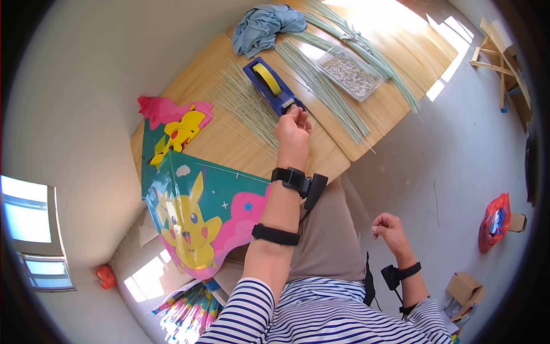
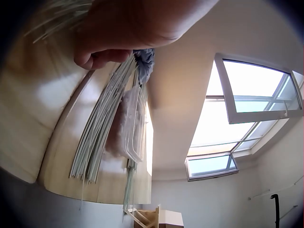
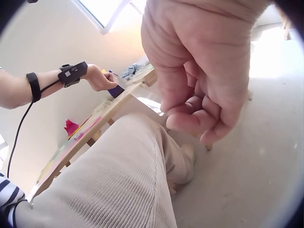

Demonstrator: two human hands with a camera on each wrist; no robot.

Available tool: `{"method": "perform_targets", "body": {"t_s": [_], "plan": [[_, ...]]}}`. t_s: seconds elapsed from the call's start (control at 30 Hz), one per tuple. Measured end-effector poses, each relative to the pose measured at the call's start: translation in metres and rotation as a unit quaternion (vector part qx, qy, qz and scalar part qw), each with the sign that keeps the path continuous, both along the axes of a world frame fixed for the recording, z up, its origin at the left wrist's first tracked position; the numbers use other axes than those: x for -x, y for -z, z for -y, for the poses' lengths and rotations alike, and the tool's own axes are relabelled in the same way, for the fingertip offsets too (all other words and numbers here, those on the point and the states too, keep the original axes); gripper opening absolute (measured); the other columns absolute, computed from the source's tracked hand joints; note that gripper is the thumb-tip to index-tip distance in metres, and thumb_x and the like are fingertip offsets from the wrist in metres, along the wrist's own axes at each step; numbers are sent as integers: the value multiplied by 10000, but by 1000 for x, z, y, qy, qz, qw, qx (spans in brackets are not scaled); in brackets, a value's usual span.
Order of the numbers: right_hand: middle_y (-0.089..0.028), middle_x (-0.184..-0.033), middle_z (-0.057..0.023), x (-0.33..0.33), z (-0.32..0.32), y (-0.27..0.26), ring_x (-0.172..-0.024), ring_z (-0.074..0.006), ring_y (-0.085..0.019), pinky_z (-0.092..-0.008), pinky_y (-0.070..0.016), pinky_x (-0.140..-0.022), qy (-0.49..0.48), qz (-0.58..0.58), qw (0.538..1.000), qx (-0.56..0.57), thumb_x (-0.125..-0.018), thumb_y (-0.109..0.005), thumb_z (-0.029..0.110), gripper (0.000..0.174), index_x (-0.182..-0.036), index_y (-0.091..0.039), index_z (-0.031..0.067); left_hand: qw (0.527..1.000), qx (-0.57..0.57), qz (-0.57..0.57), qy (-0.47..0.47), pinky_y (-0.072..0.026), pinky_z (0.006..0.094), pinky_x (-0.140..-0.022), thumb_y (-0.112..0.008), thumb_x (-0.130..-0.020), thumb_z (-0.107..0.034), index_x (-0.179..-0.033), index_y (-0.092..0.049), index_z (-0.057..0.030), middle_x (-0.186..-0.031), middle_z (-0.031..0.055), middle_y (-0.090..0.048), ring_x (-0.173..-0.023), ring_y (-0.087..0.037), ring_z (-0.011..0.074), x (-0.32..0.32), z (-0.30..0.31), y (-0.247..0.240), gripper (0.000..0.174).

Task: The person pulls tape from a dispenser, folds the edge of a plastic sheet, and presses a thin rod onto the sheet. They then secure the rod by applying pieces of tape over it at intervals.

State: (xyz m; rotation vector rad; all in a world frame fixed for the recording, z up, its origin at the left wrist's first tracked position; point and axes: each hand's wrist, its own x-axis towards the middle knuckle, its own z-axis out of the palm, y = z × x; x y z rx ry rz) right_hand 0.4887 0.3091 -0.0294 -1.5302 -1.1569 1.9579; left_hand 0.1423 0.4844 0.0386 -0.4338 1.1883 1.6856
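Note:
The left hand (image 1: 294, 135) has its curled fingertips at the cutter end of a blue tape dispenser (image 1: 279, 102) with a yellow-cored roll (image 1: 267, 79), pinching there what seems to be the tape end. In the left wrist view the same hand (image 2: 128, 26) hides its fingertips' contact. Away from the table, beside the lap, the right hand (image 1: 391, 230) hangs loosely curled; its palm side (image 3: 199, 71) shows no held thing. Thin pale sticks (image 1: 243, 103) lie beside and partly under the dispenser. A kite with a yellow character (image 1: 192, 223) overlaps the table's near left edge.
More stick bundles (image 1: 326, 89) and a clear box of small pale pieces (image 1: 349, 74) lie on the wooden table (image 1: 338, 150). Blue-grey cloth (image 1: 263, 28) is at the far edge, another kite (image 1: 177, 126) at the left. A red bag (image 1: 494, 223) and cardboard box (image 1: 463, 289) stand on the floor.

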Motion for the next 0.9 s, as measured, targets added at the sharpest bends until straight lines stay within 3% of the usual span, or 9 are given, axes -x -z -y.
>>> {"method": "perform_targets", "body": {"t_s": [0.17, 0.23, 0.3, 0.43, 0.63, 0.7, 0.83, 0.9], "plan": [[-623, -744, -35, -6, 5, -1, -654, -140, -625, -284, -526, -631, -11, 39, 999, -13, -860, -646, -70, 83, -847, -615, 5, 1000, 5, 20, 23, -498, 400, -844, -717, -951, -89, -983, -675, -97, -904, 3, -692, -838, -641, 161, 2, 0, 26, 53], [-621, -750, -35, -15, 8, 0, -656, -139, -623, -282, -527, -630, -33, 70, 997, -25, -865, -645, -65, 78, -859, -611, 4, 998, -30, 22, 48, -516, 397, -825, -722, -944, -69, -984, -671, -102, -901, 13, -696, -829, -646, 168, -5, 6, 18, 74], [-624, -756, -34, -22, 16, 1, -646, -131, -622, -274, -520, -611, 5, 40, 999, -26, -863, -643, -72, 87, -875, -606, 6, 994, -81, 22, 75, -540, 396, -813, -731, -933, -43, -991, -666, -108, -907, 26, -701, -830, -655, 175, -7, 16, 11, 109], [-624, -773, -33, -28, 19, -7, -661, -123, -625, -266, -520, -618, 24, 5, 999, -45, -869, -642, -71, 101, -919, -596, 5, 966, -189, -80, 159, -579, 391, -858, -758, -903, -12, -1088, -656, -117, -917, 34, -706, -875, -691, 188, 12, 52, -34, 236], [-609, -779, -20, -1, 6, -27, -670, -115, -616, -255, -512, -634, 1, -17, 996, -87, -867, -658, -68, 131, -958, -599, 5, 892, -312, -236, 225, -578, 419, -941, -719, -922, 14, -1132, -689, -88, -917, 54, -713, -904, -707, 214, 64, 139, -107, 236], [-599, -794, -14, 15, 2, -52, -705, -112, -610, -253, -526, -666, -40, -20, 993, -112, -880, -649, -48, 124, -978, -599, 8, 882, -342, -232, 227, -576, 431, -984, -708, -926, 17, -1085, -685, -70, -941, 68, -717, -923, -709, 210, 92, 174, -114, 183], [-611, -824, 0, 38, -8, -53, -741, -82, -584, -243, -503, -698, -122, -49, 982, -138, -883, -663, -32, 82, -944, -623, 6, 862, -345, -312, 202, -592, 414, -959, -712, -949, -21, -1011, -663, -66, -1046, 101, -723, -990, -720, 220, 129, 241, -145, 91], [-615, -842, 10, 62, -9, -70, -764, -77, -570, -245, -494, -721, -144, -76, 977, -137, -890, -665, -14, 56, -925, -630, 13, 862, -320, -348, 184, -567, 419, -1020, -718, -961, -84, -1012, -659, -82, -1120, 118, -715, -1055, -710, 238, 152, 274, -150, 78]]}}
